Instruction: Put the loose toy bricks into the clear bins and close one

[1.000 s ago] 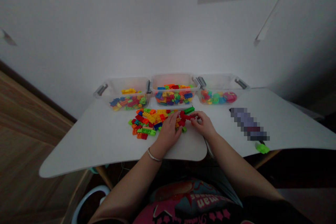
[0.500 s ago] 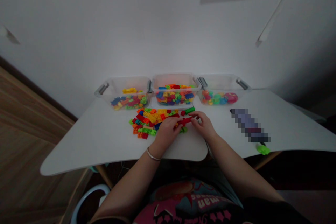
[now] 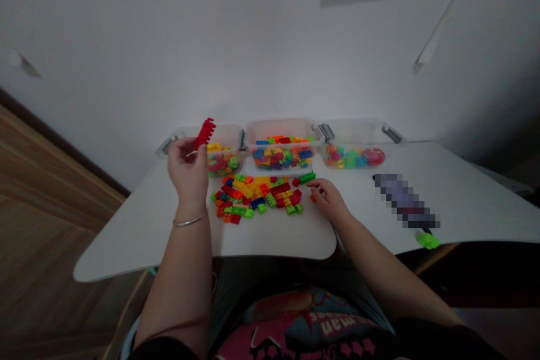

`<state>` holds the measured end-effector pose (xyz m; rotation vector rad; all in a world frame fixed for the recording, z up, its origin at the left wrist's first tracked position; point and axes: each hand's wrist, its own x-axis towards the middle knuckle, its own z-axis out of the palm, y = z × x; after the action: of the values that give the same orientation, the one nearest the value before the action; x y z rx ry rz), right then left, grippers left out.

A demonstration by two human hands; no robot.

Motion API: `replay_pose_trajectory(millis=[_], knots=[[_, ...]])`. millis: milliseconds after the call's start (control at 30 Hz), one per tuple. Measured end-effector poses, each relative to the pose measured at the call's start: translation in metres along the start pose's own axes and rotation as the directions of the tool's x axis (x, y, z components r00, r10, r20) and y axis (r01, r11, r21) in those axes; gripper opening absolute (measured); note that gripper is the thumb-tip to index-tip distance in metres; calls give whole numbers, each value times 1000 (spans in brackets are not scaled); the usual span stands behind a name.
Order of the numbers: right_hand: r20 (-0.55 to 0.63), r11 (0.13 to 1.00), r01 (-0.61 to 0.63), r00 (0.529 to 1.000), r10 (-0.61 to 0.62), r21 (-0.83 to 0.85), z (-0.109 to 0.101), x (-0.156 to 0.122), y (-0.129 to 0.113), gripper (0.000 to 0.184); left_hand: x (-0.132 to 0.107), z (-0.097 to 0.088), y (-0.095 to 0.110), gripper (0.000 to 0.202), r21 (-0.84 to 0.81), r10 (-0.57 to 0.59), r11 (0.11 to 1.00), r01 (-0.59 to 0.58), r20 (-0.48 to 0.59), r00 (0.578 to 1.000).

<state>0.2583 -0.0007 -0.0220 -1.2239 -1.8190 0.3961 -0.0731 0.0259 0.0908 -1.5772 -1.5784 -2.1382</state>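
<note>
So the long, red, toothed plastic piece is up in the air, its lower end pinched between the thumb and fingers of the left hand. It sticks up past the fingertips, long axis leaning up and to the right, teeth facing right. It overlaps the clear plastic left bin from this angle; can't tell if it's actually over the bin or just in front of it.

Left hand's obviously the nearer of the 2. The right hand is way off at the right end of the multicoloured plastic brick pile, fingers loosely curled beside a small orange plastic brick. Can't tell if they're gripping it. All that's on a white tabletop.
</note>
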Motion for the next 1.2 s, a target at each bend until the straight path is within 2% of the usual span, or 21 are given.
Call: replay_pose_trajectory(millis=[67,133,267,333,467,600,667,733,900,967,1033,1100,1200], knots=[[-1,1000,1,1000,-1,1,0,0,-1,21,11,-3,-17,20,168,32,985,-30,-9,999],[-4,1000,1,1000,-1,6,0,0,-1,21,19,-4,-31,17,302,41,952,-57,59,997],[5,1000,4,1000,-4,1,1,0,1,20,32,-1,-47,18,425,20,892,-156,307,951],[13,1000,4,1000,-4,-9,1,0,1,20,38,3,-50,20,451,2,873,-184,374,927],[30,1000,0,1000,0,-9,2,0,2,20,46,10,-51,22,524,-87,839,-143,390,917],[47,1000,-3,999,4,-13,4,0,5,20,49,14,-51,27,668,-203,732,-137,405,892],[50,1000,-1,999,2,-17,5,0,6,20,47,14,-49,30,699,-205,698,-157,404,891],[47,1000,-3,999,4,-20,5,0,7,19,43,14,-45,31,683,-182,713,-159,400,898],[14,999,-12,1000,13,-39,5,0,8,19,15,12,-29,30,610,-107,785,-110,309,945],[5,999,-16,1000,16,-52,5,0,8,19,-5,11,-19,32,580,-31,796,-176,328,944],[3,997,-34,999,35,-76,4,0,7,19,-29,11,-10,35,550,-2,803,-231,390,921],[2,991,-63,998,64,-116,2,1,6,19,-53,9,-1,35,519,-6,807,-281,484,875],[13,981,-78,997,82,-177,-1,0,3,19,-87,6,8,36,556,-73,758,-341,592,802]])
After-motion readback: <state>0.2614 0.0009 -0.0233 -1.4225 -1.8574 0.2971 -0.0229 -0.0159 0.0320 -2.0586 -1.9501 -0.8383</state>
